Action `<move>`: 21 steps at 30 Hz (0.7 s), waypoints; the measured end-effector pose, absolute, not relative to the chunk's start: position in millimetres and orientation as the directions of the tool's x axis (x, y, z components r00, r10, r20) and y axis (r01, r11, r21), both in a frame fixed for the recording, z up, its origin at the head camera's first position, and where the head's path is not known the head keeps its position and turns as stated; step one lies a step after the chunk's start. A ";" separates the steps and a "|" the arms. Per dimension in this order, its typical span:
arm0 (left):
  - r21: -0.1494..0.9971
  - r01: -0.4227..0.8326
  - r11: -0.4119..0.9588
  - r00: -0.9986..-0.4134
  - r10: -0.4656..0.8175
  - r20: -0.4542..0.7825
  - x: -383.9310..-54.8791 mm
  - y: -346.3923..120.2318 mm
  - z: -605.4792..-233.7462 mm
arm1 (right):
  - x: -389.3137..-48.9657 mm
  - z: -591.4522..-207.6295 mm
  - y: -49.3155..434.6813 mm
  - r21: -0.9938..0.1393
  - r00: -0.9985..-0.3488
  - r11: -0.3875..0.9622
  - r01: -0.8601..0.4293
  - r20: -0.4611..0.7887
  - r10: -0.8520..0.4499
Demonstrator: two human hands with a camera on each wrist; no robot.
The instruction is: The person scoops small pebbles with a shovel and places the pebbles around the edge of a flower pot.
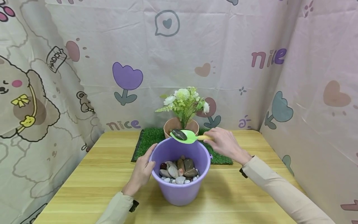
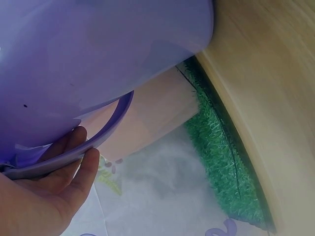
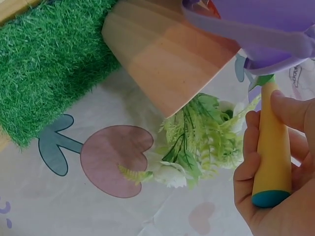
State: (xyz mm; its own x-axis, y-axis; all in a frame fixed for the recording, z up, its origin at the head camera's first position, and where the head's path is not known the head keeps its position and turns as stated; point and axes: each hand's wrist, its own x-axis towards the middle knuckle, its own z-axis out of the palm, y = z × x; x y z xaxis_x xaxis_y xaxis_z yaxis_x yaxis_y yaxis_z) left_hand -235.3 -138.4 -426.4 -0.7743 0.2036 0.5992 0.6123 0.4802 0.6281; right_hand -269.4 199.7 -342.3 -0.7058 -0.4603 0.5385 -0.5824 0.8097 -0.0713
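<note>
A purple bucket (image 1: 180,194) stands on the table, with grey, brown and white stones (image 1: 173,171) inside it. My left hand (image 1: 142,170) grips its left rim, thumb inside; in the left wrist view the fingers curl round the bucket's handle (image 2: 117,115). My right hand (image 1: 226,143) holds a small garden trowel by its yellow grip (image 3: 273,147). Its green blade (image 1: 191,137) is level above the bucket's far rim and carries a dark, smooth stone (image 1: 179,134). Right behind the blade is a peach flowerpot (image 1: 167,127) with white flowers and green leaves (image 1: 182,102).
The flowerpot stands on a green artificial grass mat (image 1: 149,143) at the back of the wooden table (image 1: 92,183). A printed cloth backdrop (image 1: 167,56) hangs close behind and on both sides.
</note>
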 end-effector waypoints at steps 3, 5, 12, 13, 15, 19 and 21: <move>0.630 0.611 0.479 -0.776 0.205 0.597 -235.5 -138.4 -426.7 | -277.0 -339.7 197.8 -0.080 -0.721 0.819 -0.569 0.527 -0.450; 0.635 0.608 0.475 -0.779 0.204 0.593 -235.0 -138.4 -426.9 | -282.8 -338.4 196.8 -0.091 -0.737 0.825 -0.557 0.512 -0.441; 0.648 0.600 0.469 -0.788 0.206 0.580 -234.1 -137.2 -427.4 | -304.8 -338.8 196.0 -0.123 -0.802 0.858 -0.498 0.442 -0.402; 0.648 0.599 0.471 -0.788 0.205 0.580 -234.1 -137.2 -427.2 | -308.2 -338.8 196.2 -0.125 -0.807 0.860 -0.494 0.435 -0.400; 0.647 0.599 0.472 -0.788 0.204 0.581 -234.0 -137.2 -426.4 | -315.7 -338.7 197.0 -0.128 -0.813 0.862 -0.491 0.423 -0.400; 0.644 0.601 0.474 -0.785 0.202 0.585 -233.9 -137.4 -426.1 | -330.5 -338.5 199.0 -0.139 -0.818 0.853 -0.504 0.395 -0.419; 0.642 0.603 0.474 -0.784 0.202 0.587 -233.3 -137.5 -426.4 | -338.5 -339.9 200.0 -0.154 -0.823 0.846 -0.510 0.374 -0.428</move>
